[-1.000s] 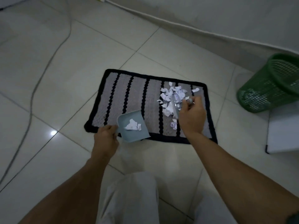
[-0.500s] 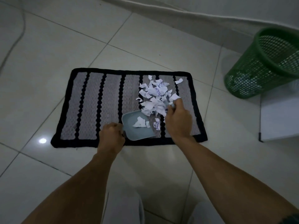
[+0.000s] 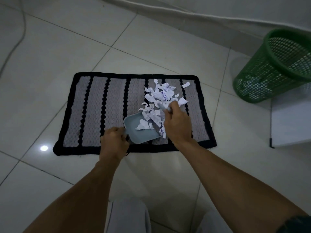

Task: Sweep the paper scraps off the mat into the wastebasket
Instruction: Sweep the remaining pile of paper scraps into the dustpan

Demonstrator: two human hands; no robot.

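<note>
A grey mat (image 3: 94, 111) with black stripes and a black border lies on the tiled floor. White paper scraps (image 3: 161, 96) are heaped on its right half. My left hand (image 3: 114, 143) grips the handle of a small pale blue dustpan (image 3: 141, 132), which rests on the mat's near edge with a few scraps in it. My right hand (image 3: 178, 125) grips a small brush (image 3: 164, 107) whose head lies among the scraps just right of the pan's mouth. A green mesh wastebasket (image 3: 272, 68) stands at the far right, with scraps visible at its bottom.
A white box or cabinet (image 3: 291, 121) stands on the floor just in front of the wastebasket. A wall base with a white cable (image 3: 185, 14) runs along the back. Another cable (image 3: 15, 44) trails across the tiles at the left. My knees show at the bottom edge.
The dustpan has slid right from the mat's near edge to the scrap pile, and my right hand has drawn the brush and scraps toward it. More scraps now lie at the pan's mouth.
</note>
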